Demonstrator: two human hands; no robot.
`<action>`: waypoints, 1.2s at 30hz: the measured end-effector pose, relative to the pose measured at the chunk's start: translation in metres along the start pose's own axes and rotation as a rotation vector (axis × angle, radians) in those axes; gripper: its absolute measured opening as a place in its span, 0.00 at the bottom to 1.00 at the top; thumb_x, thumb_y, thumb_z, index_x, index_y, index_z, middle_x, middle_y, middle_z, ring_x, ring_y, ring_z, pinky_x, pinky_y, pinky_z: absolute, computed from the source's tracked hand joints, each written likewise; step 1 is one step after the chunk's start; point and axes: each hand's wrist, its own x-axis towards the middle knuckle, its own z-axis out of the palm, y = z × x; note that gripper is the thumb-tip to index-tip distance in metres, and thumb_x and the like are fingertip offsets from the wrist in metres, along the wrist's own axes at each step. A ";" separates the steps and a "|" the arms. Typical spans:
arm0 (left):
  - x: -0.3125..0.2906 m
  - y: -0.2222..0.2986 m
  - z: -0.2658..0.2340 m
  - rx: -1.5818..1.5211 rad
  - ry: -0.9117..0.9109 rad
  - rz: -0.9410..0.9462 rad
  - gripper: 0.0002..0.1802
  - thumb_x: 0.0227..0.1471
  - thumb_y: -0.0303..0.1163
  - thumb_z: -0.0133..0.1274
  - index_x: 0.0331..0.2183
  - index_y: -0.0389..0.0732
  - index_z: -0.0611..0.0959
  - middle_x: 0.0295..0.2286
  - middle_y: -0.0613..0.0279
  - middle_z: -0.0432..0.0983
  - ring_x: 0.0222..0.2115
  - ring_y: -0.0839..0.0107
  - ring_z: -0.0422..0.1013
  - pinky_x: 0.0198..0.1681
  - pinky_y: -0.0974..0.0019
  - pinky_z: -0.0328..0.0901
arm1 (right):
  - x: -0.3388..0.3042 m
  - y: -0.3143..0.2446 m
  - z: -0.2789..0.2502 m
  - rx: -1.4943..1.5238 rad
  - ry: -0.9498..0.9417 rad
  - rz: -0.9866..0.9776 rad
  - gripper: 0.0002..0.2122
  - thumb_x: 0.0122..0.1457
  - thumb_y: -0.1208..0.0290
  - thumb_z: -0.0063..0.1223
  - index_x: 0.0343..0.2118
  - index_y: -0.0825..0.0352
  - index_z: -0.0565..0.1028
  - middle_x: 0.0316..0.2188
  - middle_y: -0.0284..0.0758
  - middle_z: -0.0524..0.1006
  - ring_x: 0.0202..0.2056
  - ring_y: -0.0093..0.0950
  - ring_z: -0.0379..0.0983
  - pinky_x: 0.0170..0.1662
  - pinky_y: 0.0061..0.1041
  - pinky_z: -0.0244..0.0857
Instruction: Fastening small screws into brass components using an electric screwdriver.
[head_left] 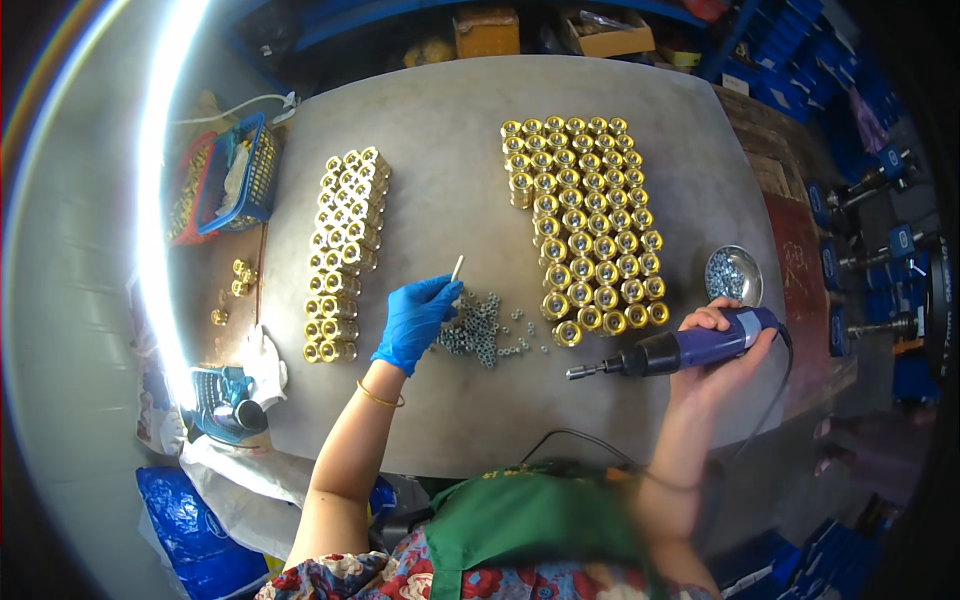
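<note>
My left hand point(413, 322), in a blue glove, is closed round a short thin whitish stick point(458, 267) that points up from the fingers. Right beside the glove lies a loose pile of small grey metal nuts point(475, 335), several scattered to its right. My bare right hand point(715, 345) grips a purple and black electric screwdriver point(690, 348). Its metal socket tip points left, above the table, and a cord trails from its back end. Between my hands and farther off stands a large block of brass fittings point(590, 215) in rows; a narrower block of brass fittings point(340, 255) stands left.
A metal bowl point(748, 262) of small silvery parts sits at the right, just beyond the screwdriver. Blue and red baskets point(245, 180) stand past the left edge of the grey table point(440, 130). A few brass pieces point(241, 277) lie nearby. Blue bins point(785, 70) line the far right.
</note>
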 end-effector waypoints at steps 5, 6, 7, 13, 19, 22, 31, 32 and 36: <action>0.034 0.017 -0.008 0.470 -0.226 0.177 0.12 0.48 0.34 0.53 0.35 0.38 0.80 0.21 0.58 0.76 0.20 0.74 0.71 0.26 0.72 0.65 | -0.002 0.001 -0.002 -0.044 0.012 -0.015 0.24 0.52 0.48 0.48 0.34 0.69 0.65 0.29 0.36 0.68 0.24 0.23 0.63 0.28 0.20 0.61; 0.041 0.020 -0.015 0.695 -0.364 0.318 0.11 0.48 0.33 0.52 0.35 0.39 0.80 0.22 0.54 0.76 0.20 0.71 0.72 0.26 0.71 0.66 | -0.001 0.000 -0.003 -0.025 -0.039 0.026 0.24 0.52 0.49 0.49 0.36 0.70 0.64 0.31 0.36 0.68 0.25 0.24 0.64 0.30 0.22 0.61; 0.044 0.022 -0.020 0.697 -0.361 0.314 0.11 0.48 0.33 0.52 0.35 0.39 0.80 0.22 0.54 0.76 0.20 0.71 0.72 0.26 0.71 0.66 | -0.001 -0.001 -0.005 -0.005 -0.089 0.067 0.24 0.52 0.50 0.49 0.38 0.70 0.63 0.32 0.37 0.67 0.26 0.24 0.64 0.31 0.23 0.62; 0.049 -0.004 -0.031 0.483 -0.299 0.480 0.10 0.49 0.32 0.51 0.33 0.38 0.81 0.22 0.54 0.76 0.19 0.68 0.72 0.25 0.68 0.65 | -0.003 0.000 -0.001 -0.016 0.056 0.020 0.23 0.51 0.47 0.48 0.34 0.68 0.66 0.29 0.35 0.67 0.22 0.23 0.62 0.28 0.20 0.61; 0.034 0.015 -0.024 0.021 -0.182 -0.010 0.15 0.52 0.36 0.49 0.32 0.31 0.80 0.24 0.61 0.76 0.21 0.77 0.70 0.26 0.74 0.66 | 0.000 0.002 -0.002 -0.016 0.062 0.050 0.23 0.50 0.47 0.50 0.34 0.67 0.66 0.29 0.35 0.67 0.22 0.22 0.62 0.28 0.20 0.61; 0.033 0.009 -0.019 0.065 -0.140 -0.018 0.14 0.50 0.34 0.51 0.31 0.32 0.81 0.21 0.59 0.76 0.18 0.77 0.71 0.23 0.73 0.66 | -0.003 0.006 0.001 -0.007 0.060 0.064 0.23 0.51 0.47 0.49 0.34 0.68 0.66 0.29 0.35 0.67 0.22 0.22 0.62 0.28 0.20 0.61; 0.062 0.015 -0.027 0.522 -0.349 0.196 0.13 0.47 0.37 0.52 0.32 0.38 0.81 0.20 0.51 0.75 0.19 0.65 0.72 0.26 0.66 0.66 | 0.000 -0.005 -0.011 -0.037 -0.021 0.081 0.25 0.50 0.49 0.51 0.36 0.70 0.63 0.30 0.36 0.66 0.26 0.25 0.63 0.32 0.23 0.62; 0.066 0.014 -0.031 0.618 -0.390 0.321 0.13 0.47 0.36 0.51 0.32 0.38 0.81 0.22 0.50 0.75 0.21 0.60 0.72 0.27 0.64 0.66 | -0.002 -0.003 -0.008 -0.036 -0.021 0.080 0.25 0.50 0.49 0.51 0.36 0.70 0.63 0.30 0.36 0.66 0.26 0.25 0.63 0.32 0.23 0.62; 0.063 0.009 -0.038 0.668 -0.406 0.455 0.12 0.48 0.36 0.51 0.32 0.39 0.81 0.25 0.49 0.74 0.23 0.54 0.71 0.29 0.63 0.65 | -0.003 0.001 -0.004 -0.050 0.059 0.064 0.23 0.51 0.47 0.49 0.33 0.68 0.66 0.28 0.34 0.67 0.22 0.22 0.62 0.29 0.20 0.61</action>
